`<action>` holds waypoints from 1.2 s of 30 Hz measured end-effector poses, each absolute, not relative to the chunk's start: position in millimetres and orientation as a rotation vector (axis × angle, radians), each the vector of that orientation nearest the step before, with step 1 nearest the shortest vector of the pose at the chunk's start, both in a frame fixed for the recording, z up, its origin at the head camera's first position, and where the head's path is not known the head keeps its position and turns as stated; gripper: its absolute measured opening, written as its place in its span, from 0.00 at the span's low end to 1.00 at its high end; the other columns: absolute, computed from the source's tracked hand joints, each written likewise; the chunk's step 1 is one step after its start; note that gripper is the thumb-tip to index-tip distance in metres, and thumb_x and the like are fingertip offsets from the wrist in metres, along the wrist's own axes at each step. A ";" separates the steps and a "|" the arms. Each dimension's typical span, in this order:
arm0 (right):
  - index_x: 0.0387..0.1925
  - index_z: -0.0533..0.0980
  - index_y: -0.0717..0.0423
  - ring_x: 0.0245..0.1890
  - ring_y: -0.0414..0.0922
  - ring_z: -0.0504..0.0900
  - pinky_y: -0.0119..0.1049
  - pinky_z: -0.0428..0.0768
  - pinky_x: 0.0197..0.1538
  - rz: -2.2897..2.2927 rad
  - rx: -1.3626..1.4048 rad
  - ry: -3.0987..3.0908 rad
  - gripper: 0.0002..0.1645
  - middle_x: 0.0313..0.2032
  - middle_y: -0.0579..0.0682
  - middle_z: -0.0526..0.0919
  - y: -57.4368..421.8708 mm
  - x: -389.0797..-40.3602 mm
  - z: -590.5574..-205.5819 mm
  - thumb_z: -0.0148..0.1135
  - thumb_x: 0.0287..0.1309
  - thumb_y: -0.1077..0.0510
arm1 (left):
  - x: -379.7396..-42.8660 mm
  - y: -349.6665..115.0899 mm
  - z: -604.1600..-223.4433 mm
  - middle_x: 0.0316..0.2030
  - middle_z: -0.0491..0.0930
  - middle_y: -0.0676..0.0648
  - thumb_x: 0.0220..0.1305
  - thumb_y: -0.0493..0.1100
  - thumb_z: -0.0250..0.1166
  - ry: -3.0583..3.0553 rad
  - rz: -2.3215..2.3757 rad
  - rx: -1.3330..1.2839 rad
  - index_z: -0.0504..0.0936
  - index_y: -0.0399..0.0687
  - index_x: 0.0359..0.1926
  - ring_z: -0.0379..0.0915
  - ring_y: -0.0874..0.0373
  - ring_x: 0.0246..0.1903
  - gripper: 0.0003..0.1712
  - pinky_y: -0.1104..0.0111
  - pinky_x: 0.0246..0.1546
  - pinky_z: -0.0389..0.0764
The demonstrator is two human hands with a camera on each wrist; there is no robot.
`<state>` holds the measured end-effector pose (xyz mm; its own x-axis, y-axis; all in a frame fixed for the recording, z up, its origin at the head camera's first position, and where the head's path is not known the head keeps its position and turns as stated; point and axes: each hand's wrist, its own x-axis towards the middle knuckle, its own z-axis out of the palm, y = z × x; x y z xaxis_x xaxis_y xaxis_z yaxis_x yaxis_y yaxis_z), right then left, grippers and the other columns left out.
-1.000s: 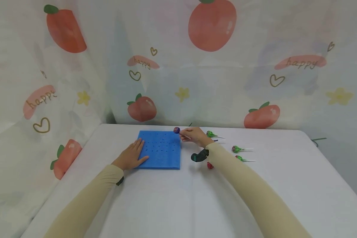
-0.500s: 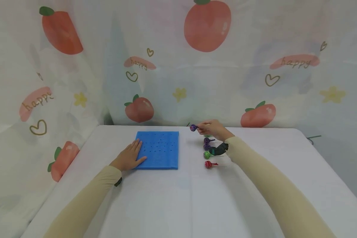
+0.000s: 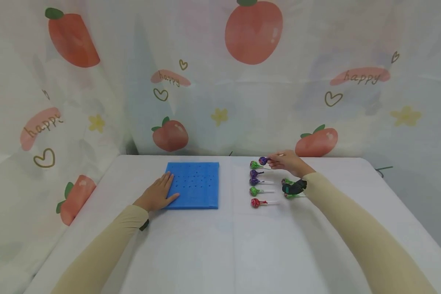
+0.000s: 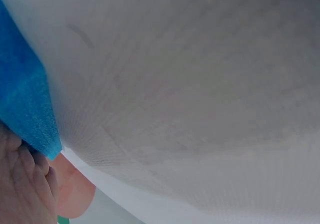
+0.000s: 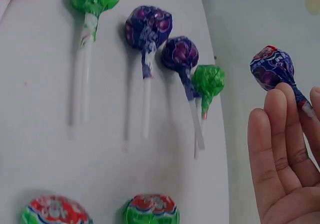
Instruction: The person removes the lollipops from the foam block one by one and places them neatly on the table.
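Observation:
My right hand (image 3: pixel 289 161) pinches a purple-wrapped lollipop (image 3: pixel 263 161) by its stick, raised above the table's far side; in the right wrist view its wrapped head (image 5: pixel 272 67) stands beyond the fingertips. Below and left of that hand lies a column of lollipops: green (image 3: pixel 254 165), two purple ones (image 3: pixel 255 173), another green (image 3: pixel 254 191) and a red one (image 3: pixel 255 203), sticks pointing right. On the left edge of a blue board (image 3: pixel 202 198) with rows of small holes, my left hand (image 3: pixel 155 196) rests with fingers spread.
Two more green-and-red lollipops (image 5: pixel 152 210) lie right of the column, partly hidden by the right wrist's dark band (image 3: pixel 295 187) in the head view. The white table (image 3: pixel 191 249) meets a fruit-printed curtain (image 3: pixel 206 94) at its back and left.
Holding the purple lollipop, my right hand has moved right, away from the blue board to beyond the column of lollipops. The left hand stays on the board.

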<state>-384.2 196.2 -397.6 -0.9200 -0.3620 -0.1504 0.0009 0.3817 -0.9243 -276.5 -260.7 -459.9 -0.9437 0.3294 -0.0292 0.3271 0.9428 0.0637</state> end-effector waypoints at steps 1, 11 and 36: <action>0.58 0.67 0.74 0.39 0.37 0.83 0.36 0.81 0.52 -1.549 -0.309 2.326 0.26 0.43 0.54 0.83 200.8 -384.8 -399.5 0.47 0.69 0.56 | -275.8 -260.4 -459.2 0.72 0.45 0.31 0.67 0.60 0.49 3.059 0.097 0.522 0.47 0.29 0.71 0.41 0.38 0.72 0.46 0.50 0.71 0.51; 0.54 0.68 0.77 0.37 0.38 0.84 0.29 0.82 0.45 -1.509 -0.289 2.379 0.29 0.35 0.47 0.84 234.6 -379.1 -411.0 0.49 0.69 0.52 | -272.7 -258.0 -455.7 0.71 0.47 0.30 0.67 0.59 0.50 3.065 0.104 0.527 0.48 0.29 0.70 0.42 0.38 0.72 0.45 0.49 0.71 0.51; 0.57 0.65 0.78 0.34 0.35 0.84 0.32 0.82 0.47 -1.413 -0.161 2.399 0.31 0.34 0.48 0.85 261.5 -371.8 -424.8 0.44 0.71 0.50 | -273.0 -258.3 -457.2 0.71 0.47 0.31 0.68 0.60 0.48 3.066 0.081 0.527 0.48 0.29 0.70 0.42 0.39 0.72 0.46 0.50 0.71 0.52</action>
